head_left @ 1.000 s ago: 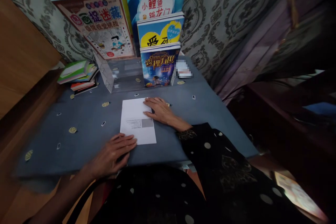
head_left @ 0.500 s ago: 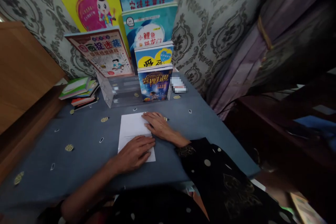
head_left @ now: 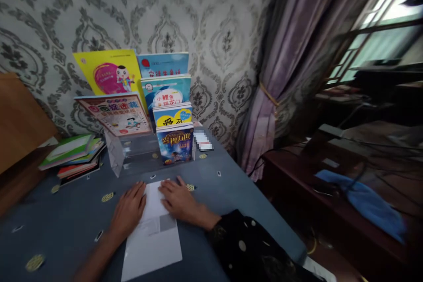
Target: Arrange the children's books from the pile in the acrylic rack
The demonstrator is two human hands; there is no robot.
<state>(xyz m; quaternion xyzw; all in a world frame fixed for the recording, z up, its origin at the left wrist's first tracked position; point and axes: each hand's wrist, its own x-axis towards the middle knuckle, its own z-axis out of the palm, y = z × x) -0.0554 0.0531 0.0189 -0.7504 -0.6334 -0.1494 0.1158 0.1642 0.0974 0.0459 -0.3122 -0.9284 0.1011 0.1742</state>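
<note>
A white sheet of paper (head_left: 152, 238) with a small printed block lies on the blue-grey tablecloth (head_left: 66, 229) in front of me. My left hand (head_left: 128, 209) rests flat on the sheet's upper left part, fingers stretched out. My right hand (head_left: 178, 201) lies flat on its upper right part, fingers spread toward the far edge. Neither hand holds anything. The two hands sit side by side with a strip of paper showing between them.
A clear stepped stand (head_left: 132, 156) behind the paper holds several upright children's books (head_left: 175, 143). A stack of thin books (head_left: 74, 158) lies at the left. A purple curtain (head_left: 277, 75) and a dark side table with a blue cloth (head_left: 363, 200) are at the right.
My view has tilted up toward the wall and window. My left hand moved from the sheet's near left corner up to its upper left part, beside my right hand.
</note>
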